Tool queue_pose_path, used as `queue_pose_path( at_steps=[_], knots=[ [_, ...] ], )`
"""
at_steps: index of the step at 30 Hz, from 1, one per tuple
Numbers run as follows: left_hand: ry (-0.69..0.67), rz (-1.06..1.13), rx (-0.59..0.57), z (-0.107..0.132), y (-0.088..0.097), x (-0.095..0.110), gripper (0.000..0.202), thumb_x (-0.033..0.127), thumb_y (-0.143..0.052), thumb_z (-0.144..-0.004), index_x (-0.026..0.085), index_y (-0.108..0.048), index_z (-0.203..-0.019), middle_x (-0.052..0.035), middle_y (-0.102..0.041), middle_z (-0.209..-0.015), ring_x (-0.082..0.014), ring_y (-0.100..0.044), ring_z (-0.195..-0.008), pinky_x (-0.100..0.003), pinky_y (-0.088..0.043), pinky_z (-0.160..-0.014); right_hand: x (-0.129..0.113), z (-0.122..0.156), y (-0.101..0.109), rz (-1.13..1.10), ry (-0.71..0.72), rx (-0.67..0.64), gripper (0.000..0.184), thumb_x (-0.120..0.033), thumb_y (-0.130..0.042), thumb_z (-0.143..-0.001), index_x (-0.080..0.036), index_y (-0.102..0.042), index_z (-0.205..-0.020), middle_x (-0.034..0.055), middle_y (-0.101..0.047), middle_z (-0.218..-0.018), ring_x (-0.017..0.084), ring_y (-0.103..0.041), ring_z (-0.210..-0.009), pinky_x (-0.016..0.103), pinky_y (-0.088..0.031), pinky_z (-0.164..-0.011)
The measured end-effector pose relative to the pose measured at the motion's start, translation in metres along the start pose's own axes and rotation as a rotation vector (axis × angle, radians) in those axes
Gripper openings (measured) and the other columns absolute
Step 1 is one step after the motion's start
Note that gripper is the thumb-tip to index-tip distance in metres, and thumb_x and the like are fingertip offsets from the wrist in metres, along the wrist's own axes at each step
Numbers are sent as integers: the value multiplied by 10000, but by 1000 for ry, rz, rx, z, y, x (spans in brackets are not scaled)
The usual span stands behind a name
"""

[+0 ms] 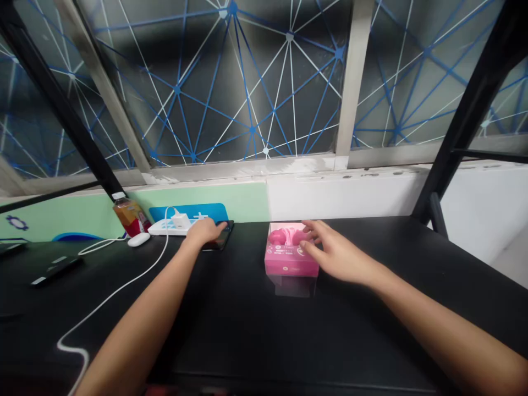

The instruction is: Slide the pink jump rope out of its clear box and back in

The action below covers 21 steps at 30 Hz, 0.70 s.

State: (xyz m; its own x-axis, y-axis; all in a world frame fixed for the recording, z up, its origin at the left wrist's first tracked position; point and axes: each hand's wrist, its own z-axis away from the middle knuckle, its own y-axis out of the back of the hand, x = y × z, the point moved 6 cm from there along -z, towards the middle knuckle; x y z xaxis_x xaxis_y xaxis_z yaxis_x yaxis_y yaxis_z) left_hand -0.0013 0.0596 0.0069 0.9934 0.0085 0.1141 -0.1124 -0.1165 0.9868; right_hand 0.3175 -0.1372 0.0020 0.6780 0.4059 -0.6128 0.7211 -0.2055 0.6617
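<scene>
A small pink box (291, 263) stands on the black desk, with rounded bright pink items (278, 237) and paler pink strands showing in its top. My right hand (332, 250) is at the box's right side, its thumb and fingers apart and their tips over the edge; whether they touch the contents I cannot tell. Farther left, my left hand (202, 232) is on a flat black phone (218, 240) lying on the desk. Its thumb reaches across toward the phone's right edge, while the other fingers are mostly hidden.
Behind my left hand are a white power strip (159, 227) with a plugged-in charger (180, 221) and a drink bottle (131, 214). A white mouse (139, 239) lies nearby. The white cable (119, 290) runs toward the front. Dark frame posts (466, 104) flank the desk.
</scene>
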Motion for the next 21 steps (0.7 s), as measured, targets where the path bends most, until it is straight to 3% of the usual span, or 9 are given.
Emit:
queue_pose_path(
  at_steps=[3,6,9,13,17,21],
  knots=[
    [-16,61,137,10,33,-5,552,463,-365,-929,40,-594,-1201,-232,-631,-1224,-367,-592,-1130,-396,-458,-895,-6,1,3,65,24,-32,475,-423,-475,-935,-211,-464,-1360,124,-581,-1232,284,-576,-1094,483,-466,-946],
    [-167,153,178,43,46,15,444,428,-352,-952,199,-558,-1272,-56,-670,-1198,-224,-634,-1055,-280,-461,-894,-15,3,-4,180,54,-124,425,-422,-473,-932,-203,-519,-1293,128,-603,-1146,297,-584,-1020,500,-481,-885],
    [-554,367,36,96,31,67,410,464,-460,-918,199,-618,-1188,-50,-689,-1117,-210,-654,-941,-287,-488,-845,-20,6,-18,270,120,-202,360,-416,-538,-895,-207,-592,-1183,131,-600,-1126,316,-555,-1036,526,-476,-892],
    [-834,398,-48,154,9,117,512,459,-538,-893,274,-498,-1369,-70,-500,-1413,-244,-617,-1089,-344,-468,-948,-13,13,-26,272,190,-229,459,-261,-622,-809,-234,-574,-1265,124,-549,-1279,321,-493,-1173,517,-458,-974],
    [-880,295,-190,163,-5,127,548,413,-624,-820,302,-510,-1345,-56,-381,-1505,-300,-582,-1172,-397,-459,-984,2,19,-19,211,203,-297,644,-146,-579,-793,-272,-455,-1412,81,-459,-1435,283,-404,-1324,484,-388,-1084],
    [-917,307,-264,158,-10,125,692,134,-594,-698,302,-475,-1358,-37,-363,-1519,-276,-572,-1192,-356,-454,-1000,7,22,-12,115,199,-336,645,-101,-539,-803,-288,-456,-1414,43,-424,-1488,251,-390,-1366,458,-333,-1135]
  ],
)
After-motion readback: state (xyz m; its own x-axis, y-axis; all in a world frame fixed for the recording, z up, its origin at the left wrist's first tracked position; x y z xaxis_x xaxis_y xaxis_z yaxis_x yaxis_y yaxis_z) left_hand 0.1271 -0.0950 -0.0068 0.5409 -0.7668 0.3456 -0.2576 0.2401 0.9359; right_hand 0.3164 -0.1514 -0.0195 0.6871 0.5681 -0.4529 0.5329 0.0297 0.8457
